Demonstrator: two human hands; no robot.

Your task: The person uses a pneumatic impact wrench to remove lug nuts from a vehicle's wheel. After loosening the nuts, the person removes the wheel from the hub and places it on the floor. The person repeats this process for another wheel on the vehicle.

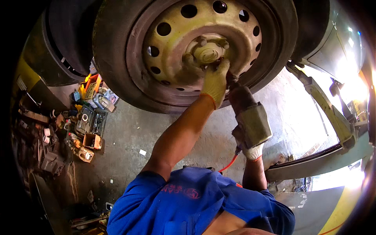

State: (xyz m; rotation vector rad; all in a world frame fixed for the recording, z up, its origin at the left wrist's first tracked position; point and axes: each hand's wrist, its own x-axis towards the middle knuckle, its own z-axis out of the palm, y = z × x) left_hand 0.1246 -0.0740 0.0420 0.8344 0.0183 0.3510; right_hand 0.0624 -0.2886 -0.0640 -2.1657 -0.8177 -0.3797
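A wheel [176,84] with a worn, light-coloured steel rim and a dark tyre hangs in front of me. My left hand [216,78], in a pale work glove, reaches up to the lower side of its hub cap [208,53]. Its fingers are closed against the hub by the wheel bolts; what they hold there is hidden. In my right hand [252,150], also gloved, is an impact wrench [250,113], gripped by the handle. The wrench's nose and socket [232,80] point up at the rim, just right of my left hand. A red air hose [229,164] runs from the handle.
Left on the floor lie an open tool case [98,123], an orange crate [93,84], several bottles, a cardboard box [92,141] and dark scrap parts. A metal lift arm [325,102] stands at the right, below the car body. Strong light comes in there.
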